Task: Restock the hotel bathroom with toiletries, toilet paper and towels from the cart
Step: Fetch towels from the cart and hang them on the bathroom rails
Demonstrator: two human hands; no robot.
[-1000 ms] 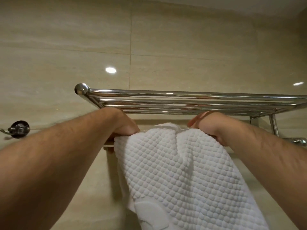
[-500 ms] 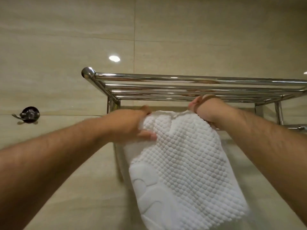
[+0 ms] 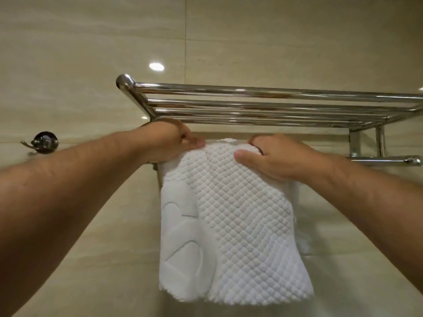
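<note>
Towel (image 3: 240, 213): white, with a raised waffle weave over most of its face and a smooth panel with curved embossed lines down its left side. It hangs in front of the beige tiled wall (image 3: 91, 53), directly under the chrome rack (image 3: 251, 104). Its folded top edge sits at the height of the lower rail (image 3: 384, 160). The bare end of that rail shows to the right. The part behind the cloth is hidden, so contact between the two cannot be confirmed. The bottom edge of the towel hangs free and uneven.

Left hand (image 3: 176, 143): at the upper left corner of the towel, just below the rack's left end. The fingers are curled and the thumb lies along the top edge, pinching the cloth there.

Right hand (image 3: 272, 159): on the upper right part of the towel. The thumb is laid flat on the front face and the fingers are hooked over the top fold, so the cloth is gripped between them.

Rack: several parallel polished bars form a shelf fixed to the wall, seen from below. The lower rail is carried on short posts at the right.

Hook (image 3: 44, 141): a dark metal fitting on the wall, well to the left of the rack. A bright light reflection (image 3: 156, 66) shows on the tile above the rack.
</note>
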